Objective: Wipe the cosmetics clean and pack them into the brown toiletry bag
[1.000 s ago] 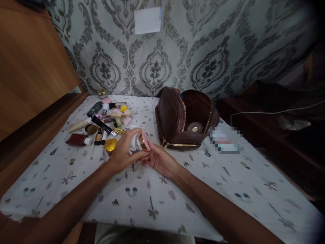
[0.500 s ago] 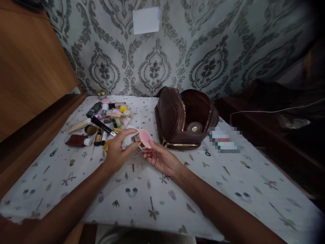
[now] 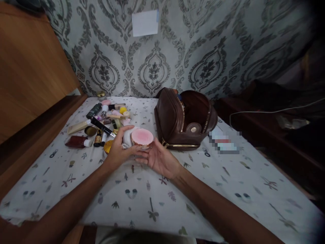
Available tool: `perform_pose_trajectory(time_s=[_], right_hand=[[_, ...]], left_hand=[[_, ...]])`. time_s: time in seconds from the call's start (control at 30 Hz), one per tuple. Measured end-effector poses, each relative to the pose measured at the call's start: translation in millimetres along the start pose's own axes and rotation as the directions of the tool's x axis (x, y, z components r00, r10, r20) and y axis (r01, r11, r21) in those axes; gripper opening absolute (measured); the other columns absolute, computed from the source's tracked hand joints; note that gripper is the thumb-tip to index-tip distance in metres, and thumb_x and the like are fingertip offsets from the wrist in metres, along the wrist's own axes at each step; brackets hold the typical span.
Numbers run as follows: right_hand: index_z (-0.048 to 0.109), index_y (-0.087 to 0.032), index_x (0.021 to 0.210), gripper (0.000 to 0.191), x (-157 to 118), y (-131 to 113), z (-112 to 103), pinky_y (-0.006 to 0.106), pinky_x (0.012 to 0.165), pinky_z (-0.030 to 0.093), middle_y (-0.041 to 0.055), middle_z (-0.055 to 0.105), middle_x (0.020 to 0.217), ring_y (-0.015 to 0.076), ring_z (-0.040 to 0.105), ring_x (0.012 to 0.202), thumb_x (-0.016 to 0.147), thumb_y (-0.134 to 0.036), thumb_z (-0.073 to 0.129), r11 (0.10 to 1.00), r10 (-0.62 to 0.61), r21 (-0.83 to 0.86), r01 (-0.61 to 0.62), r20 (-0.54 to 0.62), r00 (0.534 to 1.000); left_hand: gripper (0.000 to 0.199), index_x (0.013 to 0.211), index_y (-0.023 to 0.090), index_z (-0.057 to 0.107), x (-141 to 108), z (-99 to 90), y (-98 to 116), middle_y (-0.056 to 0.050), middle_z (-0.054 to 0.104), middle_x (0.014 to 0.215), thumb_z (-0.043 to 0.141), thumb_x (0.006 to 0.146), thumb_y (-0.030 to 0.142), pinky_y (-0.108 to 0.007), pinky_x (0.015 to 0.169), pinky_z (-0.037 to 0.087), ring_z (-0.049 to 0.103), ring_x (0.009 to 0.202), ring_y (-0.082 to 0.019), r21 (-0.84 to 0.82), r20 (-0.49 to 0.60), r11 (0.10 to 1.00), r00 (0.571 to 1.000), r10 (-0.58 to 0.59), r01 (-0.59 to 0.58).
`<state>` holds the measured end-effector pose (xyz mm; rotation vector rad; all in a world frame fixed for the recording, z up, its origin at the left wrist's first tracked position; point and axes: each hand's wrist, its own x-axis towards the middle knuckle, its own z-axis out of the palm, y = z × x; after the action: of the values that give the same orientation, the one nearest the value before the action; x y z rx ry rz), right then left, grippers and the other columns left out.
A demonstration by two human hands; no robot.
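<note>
My left hand (image 3: pixel 118 149) is closed around a bunched white cloth (image 3: pixel 127 138), its thumb reaching to the lower edge of a round compact (image 3: pixel 142 136). The compact has a pink top and a shiny rose-gold rim, and its top is tilted up toward me. From the right, my right hand (image 3: pixel 164 159) grips the compact's side, thumb at the rim and fingers below; part of its underside is hidden. Just left of my left hand lie a black-handled makeup brush (image 3: pixel 103 126), a yellow round item (image 3: pixel 108 146) and a small dark bottle (image 3: pixel 98 138).
Behind my right hand stands an unzipped brown leather bag (image 3: pixel 170 118). Several cosmetics, including a dark red bottle (image 3: pixel 75 142) and a beige tube (image 3: pixel 78 126), lie at the left of the patterned tablecloth (image 3: pixel 147 189). A pixelated item (image 3: pixel 224 141) is right of the bag.
The compact has turned so its pink top shows more fully, and it has shifted slightly left over the cloth. My right-hand fingers have moved beneath it.
</note>
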<state>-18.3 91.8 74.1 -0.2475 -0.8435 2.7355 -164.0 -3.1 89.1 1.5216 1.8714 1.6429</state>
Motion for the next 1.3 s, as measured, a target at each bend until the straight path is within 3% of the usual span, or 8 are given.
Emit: perform_pose_trajectory(time_s=[0.1, 0.23, 0.47, 0.6, 0.7, 0.93, 1.1, 1.3], right_hand=[[0.062, -0.017, 0.112, 0.042, 2, 1, -1, 0.033, 0.081, 0.057, 0.0077, 0.073, 0.100, 0.0171, 0.070, 0.088, 0.093, -0.053, 0.052, 1.000, -0.017, 0.002, 0.017, -0.004, 1.000], [0.062, -0.017, 0.112, 0.042, 4, 1, -6, 0.029, 0.080, 0.059, 0.0067, 0.073, 0.104, 0.0162, 0.070, 0.088, 0.085, -0.050, 0.066, 0.996, -0.079, 0.028, 0.080, -0.033, 0.996], [0.064, -0.024, 0.101, 0.038, 3, -2, -8, 0.029, 0.077, 0.061, -0.0017, 0.071, 0.104, 0.0148, 0.069, 0.088, 0.070, -0.035, 0.083, 0.975, -0.210, 0.053, 0.216, -0.103, 0.972], [0.063, -0.031, 0.108, 0.043, 2, -2, -4, 0.030, 0.077, 0.061, -0.0039, 0.069, 0.106, 0.0141, 0.069, 0.089, 0.070, -0.031, 0.083, 0.958, -0.286, -0.021, 0.286, -0.147, 0.947], [0.061, -0.035, 0.114, 0.047, 2, -2, -4, 0.028, 0.077, 0.060, -0.0041, 0.067, 0.108, 0.0122, 0.067, 0.087, 0.072, -0.029, 0.081, 0.941, -0.338, -0.094, 0.326, -0.172, 0.925], [0.060, -0.036, 0.119, 0.053, 0, -3, -1, 0.026, 0.074, 0.057, -0.0032, 0.066, 0.108, 0.0104, 0.064, 0.083, 0.071, -0.026, 0.081, 0.916, -0.375, -0.215, 0.339, -0.164, 0.912], [0.061, -0.036, 0.120, 0.056, -2, 0, 0, 0.026, 0.078, 0.055, -0.0015, 0.066, 0.115, 0.0131, 0.064, 0.091, 0.069, -0.024, 0.082, 0.918, -0.337, -0.278, 0.284, -0.164, 0.927], [0.060, -0.035, 0.122, 0.059, 0, 3, -2, 0.027, 0.075, 0.055, -0.0013, 0.071, 0.103, 0.0143, 0.067, 0.086, 0.069, -0.028, 0.082, 0.927, -0.322, -0.262, 0.270, -0.181, 0.929]], left_hand=[[0.054, 0.119, 0.022, 0.052, 0, 0.3, 2, -0.004, 0.061, 0.114, 0.075, 0.073, 0.041, -0.033, 0.090, 0.048, 0.059, 0.105, -0.022, -0.006, 0.026, 1.000, 1.000, 0.000, 0.000], [0.053, 0.119, 0.021, 0.050, -1, 2.7, 4, -0.003, 0.062, 0.111, 0.073, 0.074, 0.040, -0.032, 0.088, 0.048, 0.060, 0.101, -0.021, -0.033, 0.039, 0.999, 0.999, -0.022, 0.023], [0.049, 0.112, 0.020, 0.054, 0, 5.4, 5, -0.001, 0.062, 0.099, 0.075, 0.072, 0.038, -0.028, 0.078, 0.047, 0.058, 0.089, -0.018, -0.095, 0.005, 0.987, 0.992, -0.126, 0.126], [0.045, 0.109, 0.020, 0.054, 0, 4.9, 2, -0.001, 0.063, 0.095, 0.074, 0.073, 0.036, -0.027, 0.075, 0.047, 0.058, 0.084, -0.017, -0.064, -0.023, 0.992, 0.994, -0.110, 0.109], [0.044, 0.113, 0.020, 0.053, -2, 5.5, 2, -0.003, 0.063, 0.102, 0.072, 0.076, 0.034, -0.030, 0.080, 0.046, 0.059, 0.091, -0.019, 0.001, -0.022, 0.995, 0.995, -0.096, 0.096], [0.058, 0.128, 0.022, 0.045, -6, 8.1, 1, -0.007, 0.059, 0.120, 0.071, 0.078, 0.036, -0.033, 0.088, 0.047, 0.058, 0.106, -0.022, -0.027, 0.129, 0.995, 0.987, -0.097, 0.101], [0.062, 0.132, 0.022, 0.042, -8, 7.7, 4, -0.009, 0.057, 0.129, 0.070, 0.079, 0.036, -0.038, 0.094, 0.048, 0.057, 0.115, -0.026, 0.038, 0.174, 0.999, 0.985, -0.013, 0.007], [0.054, 0.136, 0.023, 0.042, -12, 6.2, 8, -0.010, 0.055, 0.137, 0.064, 0.087, 0.029, -0.037, 0.102, 0.044, 0.053, 0.125, -0.026, 0.054, 0.255, 0.983, 0.954, 0.158, -0.178]])
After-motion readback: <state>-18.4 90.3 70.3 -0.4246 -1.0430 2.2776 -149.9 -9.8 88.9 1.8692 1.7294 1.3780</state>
